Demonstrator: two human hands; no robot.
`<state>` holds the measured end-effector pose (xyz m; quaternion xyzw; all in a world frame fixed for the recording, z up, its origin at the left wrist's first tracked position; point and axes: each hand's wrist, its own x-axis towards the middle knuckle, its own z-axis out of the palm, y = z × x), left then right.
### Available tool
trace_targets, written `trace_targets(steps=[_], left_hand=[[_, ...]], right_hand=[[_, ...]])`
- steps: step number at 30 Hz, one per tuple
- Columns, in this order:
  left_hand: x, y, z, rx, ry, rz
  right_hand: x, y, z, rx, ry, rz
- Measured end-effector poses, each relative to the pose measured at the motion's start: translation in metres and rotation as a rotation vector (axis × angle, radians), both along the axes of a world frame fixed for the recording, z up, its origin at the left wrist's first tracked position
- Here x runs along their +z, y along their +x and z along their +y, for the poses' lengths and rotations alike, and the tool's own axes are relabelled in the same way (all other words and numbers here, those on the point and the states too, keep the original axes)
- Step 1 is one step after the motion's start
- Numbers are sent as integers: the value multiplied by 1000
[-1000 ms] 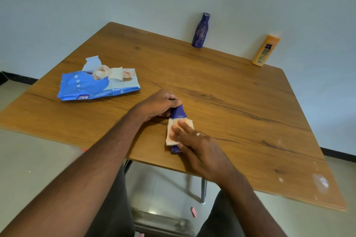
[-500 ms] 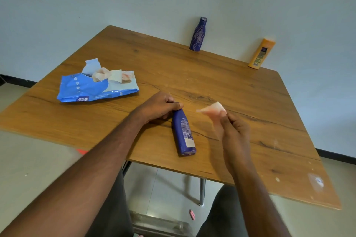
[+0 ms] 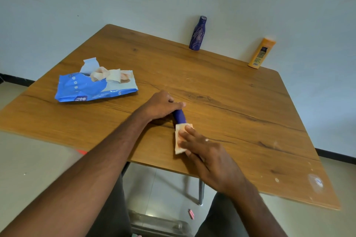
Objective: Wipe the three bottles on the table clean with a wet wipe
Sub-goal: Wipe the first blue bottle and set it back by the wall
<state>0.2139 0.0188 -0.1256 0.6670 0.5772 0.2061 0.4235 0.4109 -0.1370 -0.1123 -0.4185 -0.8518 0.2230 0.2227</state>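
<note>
A dark blue bottle (image 3: 180, 117) lies on its side near the front edge of the wooden table (image 3: 231, 101). My left hand (image 3: 161, 104) grips its far end. My right hand (image 3: 204, 152) presses a folded pale wet wipe (image 3: 178, 141) flat onto the bottle's near half, hiding that part. A purple patterned bottle (image 3: 197, 34) stands upright at the table's back edge against the wall. An orange bottle (image 3: 261, 53) stands at the back right corner.
A blue pack of wet wipes (image 3: 92, 86) lies at the left of the table, flap open, with a wipe sticking out. A pale smudge (image 3: 316, 181) marks the table's front right corner. A small pink object (image 3: 191, 214) lies on the floor below.
My right hand, which had lifted the wipe off to the right of the bottle, has come back down and presses the wipe onto the bottle again. My left hand kept its grip.
</note>
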Motion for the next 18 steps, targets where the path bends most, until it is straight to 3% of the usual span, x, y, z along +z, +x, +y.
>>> trace_targets(steps=[5, 9, 12, 15, 18], left_hand=[[4, 2, -3, 1, -6, 19], [5, 0, -6, 0, 10, -23], [5, -4, -8, -31, -2, -62], [6, -9, -9, -55, -1, -45], [9, -12, -10, -72, -35, -71]], right_hand=[[-6, 24, -19, 31, -44, 95], [-5, 36, -17, -141, -360, 654], [-1, 31, 1, -448, -371, 988], [6, 8, 25, -619, -141, 791], [4, -20, 46, -451, -110, 404]])
